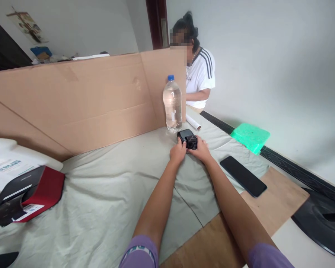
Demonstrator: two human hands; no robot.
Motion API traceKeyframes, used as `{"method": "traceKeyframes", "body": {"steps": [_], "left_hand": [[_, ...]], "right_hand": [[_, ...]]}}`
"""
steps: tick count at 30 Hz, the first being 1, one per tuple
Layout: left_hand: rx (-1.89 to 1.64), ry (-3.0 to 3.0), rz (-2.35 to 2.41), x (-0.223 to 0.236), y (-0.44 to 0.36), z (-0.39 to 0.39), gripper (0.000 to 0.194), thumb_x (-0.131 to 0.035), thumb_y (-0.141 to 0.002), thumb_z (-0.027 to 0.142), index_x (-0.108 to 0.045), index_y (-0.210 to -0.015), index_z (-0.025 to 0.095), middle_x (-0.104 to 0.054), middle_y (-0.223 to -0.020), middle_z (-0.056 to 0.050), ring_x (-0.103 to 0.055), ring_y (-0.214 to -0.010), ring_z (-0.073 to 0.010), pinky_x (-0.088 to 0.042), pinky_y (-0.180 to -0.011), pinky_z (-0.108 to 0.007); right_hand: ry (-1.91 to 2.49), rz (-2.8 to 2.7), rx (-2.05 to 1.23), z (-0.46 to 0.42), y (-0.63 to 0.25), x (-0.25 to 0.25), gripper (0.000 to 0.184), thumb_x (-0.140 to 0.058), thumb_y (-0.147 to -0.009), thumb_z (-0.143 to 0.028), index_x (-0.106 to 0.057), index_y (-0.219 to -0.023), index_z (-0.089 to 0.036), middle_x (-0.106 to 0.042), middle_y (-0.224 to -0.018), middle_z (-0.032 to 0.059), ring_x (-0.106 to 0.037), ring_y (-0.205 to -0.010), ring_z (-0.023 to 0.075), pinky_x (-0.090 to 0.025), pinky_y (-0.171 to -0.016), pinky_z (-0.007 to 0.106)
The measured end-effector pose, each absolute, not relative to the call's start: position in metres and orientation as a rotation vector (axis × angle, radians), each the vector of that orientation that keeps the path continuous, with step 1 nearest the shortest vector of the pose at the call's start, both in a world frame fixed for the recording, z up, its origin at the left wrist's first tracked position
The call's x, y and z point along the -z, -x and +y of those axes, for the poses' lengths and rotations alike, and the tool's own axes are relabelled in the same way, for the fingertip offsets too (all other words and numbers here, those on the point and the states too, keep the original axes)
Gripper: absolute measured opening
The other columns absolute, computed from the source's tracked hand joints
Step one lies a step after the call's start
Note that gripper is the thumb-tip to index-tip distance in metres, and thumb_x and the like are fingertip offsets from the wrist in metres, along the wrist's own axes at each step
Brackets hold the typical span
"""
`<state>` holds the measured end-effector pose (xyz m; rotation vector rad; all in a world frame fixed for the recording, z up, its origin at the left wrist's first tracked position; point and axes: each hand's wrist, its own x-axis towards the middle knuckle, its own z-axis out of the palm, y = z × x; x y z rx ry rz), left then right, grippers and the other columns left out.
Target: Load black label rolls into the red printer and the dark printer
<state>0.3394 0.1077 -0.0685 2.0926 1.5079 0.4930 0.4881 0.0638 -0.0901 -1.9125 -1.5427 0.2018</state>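
Note:
A small black boxy device (188,137), with a greyish panel on top and a glossy front, is held between both hands over the cloth. My left hand (178,152) grips its left side, thumb on the near face. On the opposite side my right hand (201,149) has its fingers closed around the right corner. What kind of device it is I cannot make out. Right behind it stands a clear plastic bottle (173,106) with a blue cap. A black smartphone (242,175) lies to the right of my right forearm.
A cardboard panel (100,100) stands across the back of the grey-green cloth (106,208). A white roll (193,122) lies behind the bottle. At left is a red and black box (51,190); at right, a green plastic item (251,137). Another person (202,72) sits beyond the panel.

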Motion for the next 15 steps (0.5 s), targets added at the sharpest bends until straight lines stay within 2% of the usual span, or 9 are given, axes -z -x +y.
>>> {"method": "traceKeyframes", "body": {"steps": [6,10,12,15], "left_hand": [[-0.555,-2.063,1.466,0.068,-0.336,0.105,0.063,-0.027,-0.103,0.041,-0.030,-0.161,0.015,-0.070,-0.127,-0.020,-0.066,-0.119,-0.0332,-0.048,-0.098,-0.042],[-0.703,-1.959,1.338,0.071,-0.326,0.094,0.059,-0.033,-0.101,0.033,-0.036,-0.158,0.017,-0.070,-0.127,-0.016,-0.066,-0.117,-0.0277,-0.047,-0.100,-0.037],[-0.770,-1.887,1.275,0.074,-0.315,0.078,0.058,-0.036,-0.099,0.030,-0.040,-0.155,0.016,-0.073,-0.118,-0.014,-0.067,-0.109,-0.0252,-0.048,-0.096,-0.035],[-0.821,-1.808,1.188,0.078,-0.286,0.037,0.051,-0.040,-0.097,0.029,-0.051,-0.145,0.015,-0.072,-0.095,-0.009,-0.065,-0.090,-0.0219,-0.048,-0.086,-0.033]], "right_hand": [[1.955,-1.530,-0.128,0.061,-0.483,0.085,0.084,-0.074,-0.071,-0.053,-0.047,-0.141,-0.014,-0.063,-0.132,0.0180,-0.054,-0.121,0.0401,-0.041,-0.102,0.051],[1.979,-1.539,-0.040,0.060,-0.479,0.082,0.081,-0.072,-0.072,-0.052,-0.050,-0.139,-0.012,-0.062,-0.130,0.0200,-0.054,-0.121,0.0400,-0.042,-0.100,0.050],[1.988,-1.547,-0.011,0.059,-0.478,0.082,0.082,-0.071,-0.073,-0.053,-0.049,-0.139,-0.011,-0.062,-0.128,0.0207,-0.055,-0.119,0.0399,-0.043,-0.098,0.050],[1.951,-1.562,0.064,0.058,-0.479,0.081,0.091,-0.069,-0.074,-0.056,-0.042,-0.146,-0.007,-0.059,-0.129,0.0239,-0.054,-0.119,0.0406,-0.043,-0.097,0.051]]}}
